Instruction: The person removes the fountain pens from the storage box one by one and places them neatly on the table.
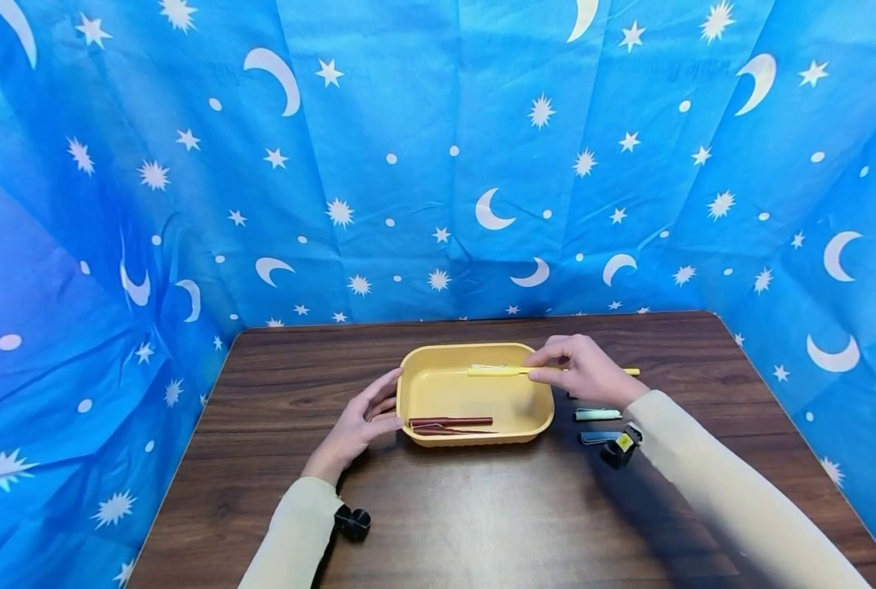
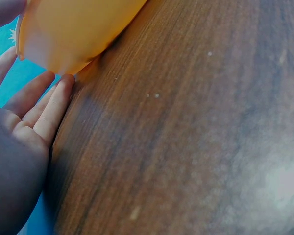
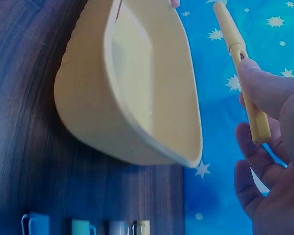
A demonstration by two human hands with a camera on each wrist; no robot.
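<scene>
Pen (image 1: 501, 372), yellow, clipped: pinched between thumb and fingertips of right hand (image 1: 581, 372), at 1 to 2 o'clock (head view, dial centred on tray). Long axis from 9 to 3 o'clock, nearly level. Overlapping far right part of yellow tray (image 1: 547, 413) in head view; apart from rim in right wrist view. Outer fingers loosely bent there, off the barrel.

Left hand (image 1: 357, 427) at 8 to 9 o'clock, resting against the tray's end wall. Fingers extended and relaxed, tips touching the outside; thumb near the rim. Not clenched. Exact thumb contact: cannot tell.

Inside tray, at 7 o'clock: dark red pen (image 1: 467, 421), lying lengthwise beside near wall, clip toward 6 o'clock. Second dark red line just below; cannot tell whether another pen or not.

Outside tray, at 3 to 4 o'clock: mint-green pen (image 1: 597, 415), with blue pen (image 1: 595, 438) just below, partly hidden by black wrist camera (image 1: 617, 450). In right wrist view, along bottom edge from 7 toward 6 o'clock: blue, green, then greyish cap (image 3: 116, 228) and cream cap (image 3: 145, 228), all cut off by the frame.

Underneath: dark wood-grain table (image 1: 482, 507). At 12 o'clock: blue backdrop (image 1: 423, 180), printed with white moons and stars.
</scene>
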